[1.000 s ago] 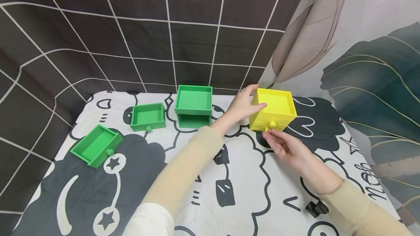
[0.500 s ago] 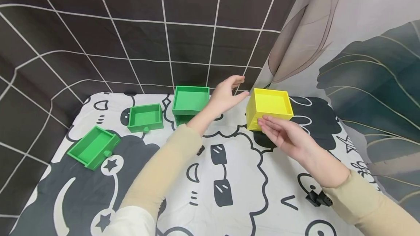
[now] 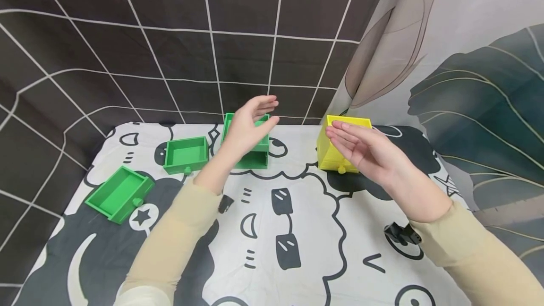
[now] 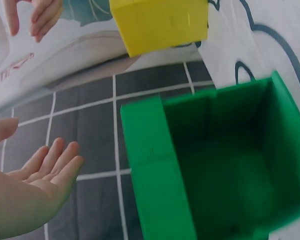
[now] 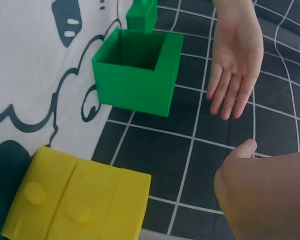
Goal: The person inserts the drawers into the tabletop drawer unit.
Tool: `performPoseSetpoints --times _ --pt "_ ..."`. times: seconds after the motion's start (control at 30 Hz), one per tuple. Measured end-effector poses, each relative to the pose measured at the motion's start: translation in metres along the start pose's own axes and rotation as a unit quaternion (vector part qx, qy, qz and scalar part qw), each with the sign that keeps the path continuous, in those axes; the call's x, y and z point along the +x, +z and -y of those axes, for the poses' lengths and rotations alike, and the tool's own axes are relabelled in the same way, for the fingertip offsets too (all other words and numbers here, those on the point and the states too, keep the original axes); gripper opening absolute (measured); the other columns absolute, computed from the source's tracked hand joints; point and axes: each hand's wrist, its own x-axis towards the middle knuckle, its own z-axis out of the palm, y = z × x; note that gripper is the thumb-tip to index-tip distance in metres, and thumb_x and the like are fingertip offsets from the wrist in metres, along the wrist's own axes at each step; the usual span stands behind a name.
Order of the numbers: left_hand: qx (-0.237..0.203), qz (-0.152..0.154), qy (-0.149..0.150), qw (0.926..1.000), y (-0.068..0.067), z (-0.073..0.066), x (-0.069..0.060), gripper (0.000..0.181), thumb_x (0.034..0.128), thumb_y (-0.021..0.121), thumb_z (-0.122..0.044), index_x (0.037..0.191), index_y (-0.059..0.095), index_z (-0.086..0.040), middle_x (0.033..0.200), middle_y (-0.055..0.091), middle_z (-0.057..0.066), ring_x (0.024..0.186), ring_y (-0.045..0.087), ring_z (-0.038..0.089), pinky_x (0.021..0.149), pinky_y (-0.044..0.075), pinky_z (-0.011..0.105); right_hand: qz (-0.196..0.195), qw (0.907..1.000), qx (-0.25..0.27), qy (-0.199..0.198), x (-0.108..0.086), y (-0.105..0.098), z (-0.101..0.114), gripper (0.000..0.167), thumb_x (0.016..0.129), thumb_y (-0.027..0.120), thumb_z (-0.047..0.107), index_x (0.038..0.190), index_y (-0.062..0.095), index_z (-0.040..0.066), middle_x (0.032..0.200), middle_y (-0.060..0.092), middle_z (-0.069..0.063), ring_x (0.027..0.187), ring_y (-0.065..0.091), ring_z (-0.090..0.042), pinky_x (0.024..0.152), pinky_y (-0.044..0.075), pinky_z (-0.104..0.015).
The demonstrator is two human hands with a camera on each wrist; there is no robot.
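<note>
The left hand (image 3: 244, 129) is held in the air over the green drawer cabinet (image 3: 256, 160), fingers loosely extended, holding nothing. That cabinet has a shallow tray top and a hollow front. Two green drawers with round knobs lie to its left: one drawer (image 3: 186, 155) near it, the other drawer (image 3: 119, 196) angled further out. At the right stands a yellow drawer cabinet (image 3: 329, 152), whose two knobs show in the right wrist view. The right hand (image 3: 369, 152) hovers in front of it with fingers extended, hiding part of it. The left wrist view shows both hands apart from the cabinets.
A black-and-white patterned cloth (image 3: 272, 230) covers the table. Behind it hangs a dark gridded curtain (image 3: 178, 55), with a leaf-print curtain (image 3: 467, 107) on the right. Small black devices sit at both wrists.
The left hand has let go of the yellow cabinet's side and moved left to the green cabinet. The right hand has come off the yellow cabinet's lower knob and risen.
</note>
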Motion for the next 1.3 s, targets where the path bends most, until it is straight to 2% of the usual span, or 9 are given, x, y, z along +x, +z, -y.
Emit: performPoseSetpoints --times 0.2,0.33,0.5,0.63,0.77,0.83,0.9,1.07,1.3 --pt "0.019 -0.018 0.010 0.9996 -0.030 0.000 -0.020 0.045 0.0997 0.068 0.001 0.143 0.059 0.004 0.144 0.067 0.020 0.137 0.064 0.031 0.124 0.048 0.035 0.030 0.9983 -0.041 -0.031 0.012 0.016 -0.003 0.016 0.103 0.067 0.004 0.114 0.078 0.000 0.117 0.081 -0.010 0.110 0.079 -0.021 0.096 0.065 -0.027" --pt "0.043 -0.026 -0.001 0.9987 -0.050 0.006 -0.033 0.043 0.1008 0.067 0.000 0.143 0.060 0.003 0.144 0.067 0.019 0.136 0.064 0.031 0.124 0.047 0.037 0.023 0.9967 -0.067 -0.041 0.021 0.023 -0.005 0.016 0.103 0.067 0.004 0.115 0.076 0.001 0.116 0.081 -0.009 0.109 0.079 -0.019 0.096 0.065 -0.025" --pt "0.066 -0.033 -0.027 0.9969 -0.073 0.014 -0.048 0.040 0.1035 0.064 -0.002 0.143 0.060 0.003 0.144 0.067 0.021 0.136 0.063 0.033 0.125 0.047 0.040 0.003 0.9934 -0.100 -0.056 0.035 0.030 -0.010 0.025 0.103 0.066 0.005 0.128 0.067 0.000 0.114 0.081 -0.006 0.109 0.079 -0.018 0.096 0.064 -0.024" --pt "0.099 -0.038 -0.043 0.9935 -0.088 0.020 -0.059 0.039 0.1045 0.063 -0.004 0.143 0.060 0.004 0.142 0.067 0.022 0.135 0.064 0.036 0.123 0.048 0.040 -0.015 0.9810 -0.176 -0.081 0.047 0.034 -0.017 0.041 0.106 0.063 0.007 0.145 0.054 -0.004 0.110 0.082 0.001 0.107 0.079 -0.012 0.099 0.062 -0.021" --pt "0.124 -0.039 -0.062 0.9896 -0.099 0.027 -0.071 0.038 0.1053 0.063 -0.007 0.142 0.060 0.003 0.140 0.068 0.023 0.130 0.066 0.035 0.116 0.052 0.023 -0.034 0.9685 -0.232 -0.085 0.059 0.037 -0.024 0.053 0.106 0.064 0.011 0.154 0.047 -0.004 0.107 0.081 0.007 0.108 0.078 -0.009 0.104 0.058 -0.020" --pt "0.132 -0.037 -0.069 0.9881 -0.104 0.032 -0.077 0.038 0.1055 0.063 -0.009 0.142 0.061 0.002 0.139 0.068 0.023 0.127 0.068 0.031 0.109 0.052 0.012 -0.040 0.9640 -0.249 -0.084 0.065 0.038 -0.028 0.054 0.105 0.066 0.012 0.154 0.048 -0.004 0.108 0.081 0.008 0.108 0.078 -0.008 0.105 0.057 -0.022" --pt "0.137 -0.034 -0.076 0.9872 -0.108 0.037 -0.082 0.038 0.1055 0.063 -0.009 0.141 0.061 0.003 0.139 0.068 0.024 0.119 0.070 0.018 0.103 0.049 0.004 -0.043 0.9604 -0.262 -0.085 0.071 0.039 -0.032 0.052 0.105 0.067 0.013 0.152 0.051 -0.003 0.109 0.080 0.007 0.107 0.078 -0.007 0.106 0.057 -0.024" --pt "0.117 -0.037 -0.103 0.9871 -0.117 0.052 -0.095 0.039 0.1062 0.061 -0.009 0.141 0.059 0.007 0.139 0.067 0.029 0.103 0.059 -0.016 0.096 0.047 -0.001 -0.058 0.9496 -0.293 -0.095 0.086 0.039 -0.042 0.047 0.104 0.069 0.014 0.147 0.057 -0.001 0.122 0.078 -0.002 0.103 0.077 -0.004 0.108 0.057 -0.025" --pt "0.098 -0.032 -0.163 0.9812 -0.122 0.070 -0.112 0.044 0.1080 0.060 -0.014 0.145 0.055 0.007 0.143 0.064 0.031 0.099 0.055 -0.022 0.092 0.047 -0.001 -0.066 0.9403 -0.318 -0.101 0.105 0.037 -0.056 0.047 0.104 0.069 0.012 0.147 0.058 -0.003 0.138 0.071 -0.016 0.114 0.075 -0.014 0.112 0.057 -0.030"
